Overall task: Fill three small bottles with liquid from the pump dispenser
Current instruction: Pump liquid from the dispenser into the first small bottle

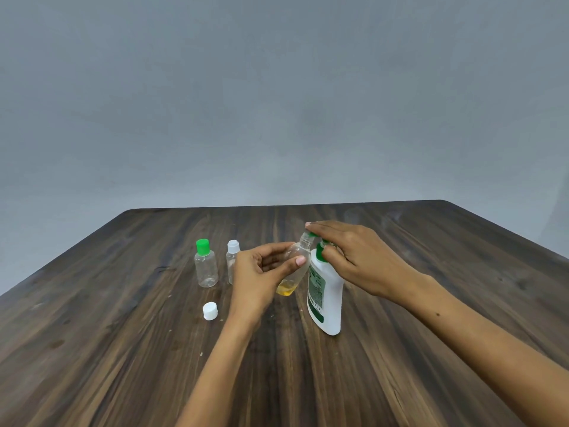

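Yellow liquid pools in the tilted bottle (295, 266), pinched by the left hand (261, 272) fingers so its neck meets the spout. Right hand (357, 257) fingers press together on the pump dispenser (326, 291) head — steadying it, probably — while the loose cap (210, 311) waits on the desk (123, 349).

The white pump dispenser (325, 298) stands upright, green label facing left, its green pump head (320, 252) mostly covered from above. Tilted against its upper left side is an uncapped clear small bottle (295, 266), open neck right up at the dispenser's nozzle, a little yellow liquid pooled in its lower end. Further left of the dispenser, a clear white-capped bottle (232, 257) stands upright, partly hidden. Left again, the green-capped bottle (205, 266) stands upright, looking empty. A loose white cap (210, 310) lies well left of the dispenser's base.
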